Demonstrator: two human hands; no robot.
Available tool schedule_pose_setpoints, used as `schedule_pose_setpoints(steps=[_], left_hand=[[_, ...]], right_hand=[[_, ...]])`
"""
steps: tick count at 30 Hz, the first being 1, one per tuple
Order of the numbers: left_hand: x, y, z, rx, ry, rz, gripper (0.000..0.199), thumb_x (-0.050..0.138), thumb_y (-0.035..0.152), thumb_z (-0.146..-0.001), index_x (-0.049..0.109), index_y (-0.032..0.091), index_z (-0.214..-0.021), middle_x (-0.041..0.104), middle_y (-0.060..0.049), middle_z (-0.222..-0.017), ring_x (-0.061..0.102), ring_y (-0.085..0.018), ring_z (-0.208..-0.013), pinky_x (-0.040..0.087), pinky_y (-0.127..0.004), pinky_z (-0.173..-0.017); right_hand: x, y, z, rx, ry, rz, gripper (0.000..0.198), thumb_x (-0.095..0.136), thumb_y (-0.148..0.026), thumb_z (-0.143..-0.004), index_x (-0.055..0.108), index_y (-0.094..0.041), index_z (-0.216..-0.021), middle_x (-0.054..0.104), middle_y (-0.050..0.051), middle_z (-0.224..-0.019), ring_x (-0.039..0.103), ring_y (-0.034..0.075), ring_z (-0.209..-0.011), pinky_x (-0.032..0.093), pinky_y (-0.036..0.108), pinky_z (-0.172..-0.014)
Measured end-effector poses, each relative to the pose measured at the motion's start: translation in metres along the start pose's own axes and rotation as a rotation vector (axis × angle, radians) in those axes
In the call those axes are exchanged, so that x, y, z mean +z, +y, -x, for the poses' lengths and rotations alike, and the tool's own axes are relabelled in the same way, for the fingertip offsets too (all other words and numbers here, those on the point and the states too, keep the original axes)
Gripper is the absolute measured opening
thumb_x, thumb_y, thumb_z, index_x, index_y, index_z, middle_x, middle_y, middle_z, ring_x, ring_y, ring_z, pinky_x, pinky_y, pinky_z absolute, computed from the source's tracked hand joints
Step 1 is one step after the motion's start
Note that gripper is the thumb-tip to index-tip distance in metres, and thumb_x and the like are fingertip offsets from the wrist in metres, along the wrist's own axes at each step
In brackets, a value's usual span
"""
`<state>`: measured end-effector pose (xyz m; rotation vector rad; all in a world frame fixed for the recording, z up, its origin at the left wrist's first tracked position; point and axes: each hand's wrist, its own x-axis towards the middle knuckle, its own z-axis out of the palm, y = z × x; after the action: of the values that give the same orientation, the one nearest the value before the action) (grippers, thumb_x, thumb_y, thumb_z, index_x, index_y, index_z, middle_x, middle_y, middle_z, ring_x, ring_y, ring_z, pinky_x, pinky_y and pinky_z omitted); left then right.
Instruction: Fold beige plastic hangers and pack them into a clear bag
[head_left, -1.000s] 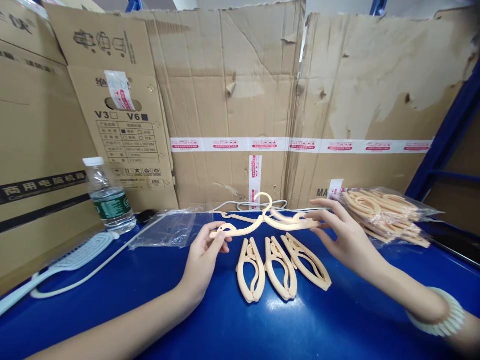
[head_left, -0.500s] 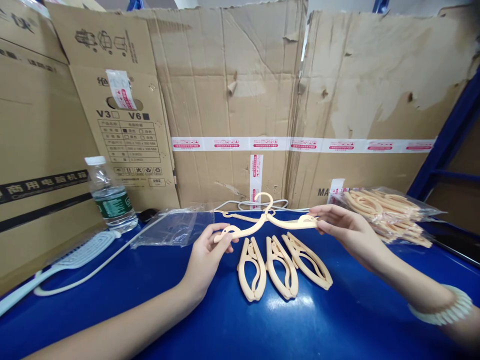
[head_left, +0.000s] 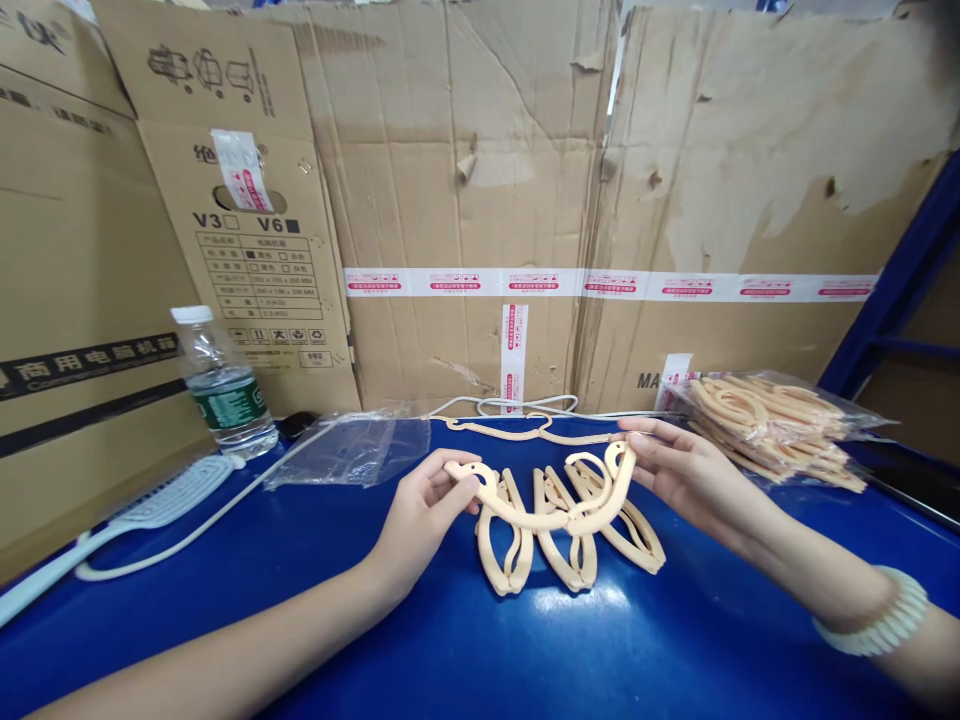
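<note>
Left hand (head_left: 420, 510): pinching folding hanger (head_left: 540, 500) at its left end.
Right hand (head_left: 675, 470): gripping hanger's right end.
Carton (head_left: 255, 230) beyond left hand: showing "V3", "V6".

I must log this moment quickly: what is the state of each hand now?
Left hand: closed on the left end of the beige folding hanger.
Right hand: closed on the hanger's right end.

Three folded hangers (head_left: 570, 535) lie centre-table; water bottle (head_left: 221, 385) at ten o'clock, bagged hangers (head_left: 772, 425) at two, cardboard boxes (head_left: 480, 200) behind at twelve.
</note>
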<state>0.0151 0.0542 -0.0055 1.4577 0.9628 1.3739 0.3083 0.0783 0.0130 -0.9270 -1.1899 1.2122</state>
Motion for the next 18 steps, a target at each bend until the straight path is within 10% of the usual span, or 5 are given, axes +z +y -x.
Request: schedule_pose_setpoints(steps=[8,18], left_hand=[[0.000,0.001,0.002,0.036,-0.095,-0.009,0.026,0.067,0.032,-0.081,0.059,0.017,-0.100,0.065,0.002,-0.071,0.063,-0.013,-0.065,0.053,-0.027,-0.069],[0.003,-0.001,0.003,0.061,-0.171,0.014,0.040,0.067,0.033,-0.083,0.051,0.016,-0.115,0.067,0.002,-0.068,0.064,-0.013,-0.061,0.055,-0.026,-0.062]], right_hand=[[0.024,0.005,0.019,0.087,-0.164,-0.108,0.027,0.084,-0.028,-0.070,0.061,-0.018,-0.078,0.069,0.000,-0.080,0.066,0.012,-0.076,0.054,0.024,-0.076],[0.041,-0.002,0.041,0.142,-0.562,0.175,0.041,0.071,-0.034,-0.084,0.064,-0.023,-0.123,0.071,0.008,-0.111,0.066,0.021,-0.104,0.050,0.037,-0.094]])
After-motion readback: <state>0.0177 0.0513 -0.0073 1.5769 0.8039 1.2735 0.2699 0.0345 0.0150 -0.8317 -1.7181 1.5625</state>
